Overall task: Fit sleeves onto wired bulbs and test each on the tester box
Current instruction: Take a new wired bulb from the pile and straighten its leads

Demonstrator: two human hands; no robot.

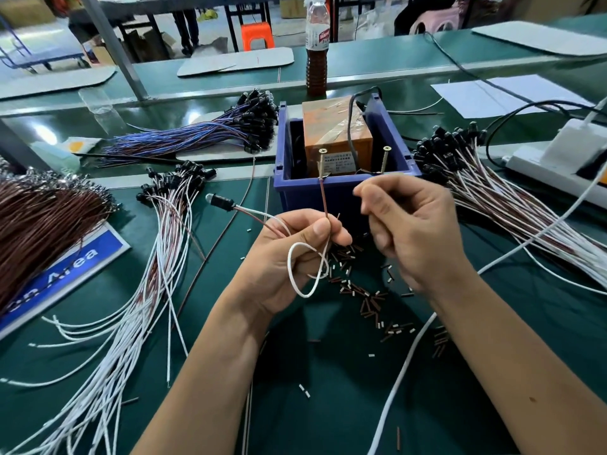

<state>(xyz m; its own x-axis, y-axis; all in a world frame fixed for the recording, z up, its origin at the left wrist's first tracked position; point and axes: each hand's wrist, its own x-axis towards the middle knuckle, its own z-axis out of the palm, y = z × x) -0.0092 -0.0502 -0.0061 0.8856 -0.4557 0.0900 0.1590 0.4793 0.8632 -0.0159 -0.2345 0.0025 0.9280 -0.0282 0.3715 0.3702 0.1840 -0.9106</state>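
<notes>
Brown bundle [42, 221]: laid at the far left edge of the green table [295, 389], partly over a blue label [65, 267].
Blue bundle [203, 129]: laid at the back left, black bulb ends toward the box.
White bundle [141, 290]: fanned out left of the hands, black bulb ends at its far end.
Bulb [219, 201]: held in the air left of the box, clear tip pointing left, black sleeve seated behind the tip; its brown and white wires run right into the left hand.
Left hand [289, 257]: clenched on the bulb's wires; the brown wire [324, 205] is pinched between thumb and forefinger and raised so its end touches the left screw; the white wire [297, 274] is looped below the fingers.
Tester box [341, 152]: blue bin with an orange taped unit inside, placed behind the hands; two screws [321, 162] stand at its front rim.
Offcuts [361, 290]: short brown and white pieces scattered on the table beneath the hands.
Right hand [410, 224]: raised just right of the left hand, fingers curled, thumb and forefinger brought together; whether anything is pinched cannot be told.
Bottle [317, 47]: upright behind the box.
Right bundle [492, 178]: white and brown wires with black bulb ends, laid right of the box.
Power strip [558, 172]: white, at the right edge.
</notes>
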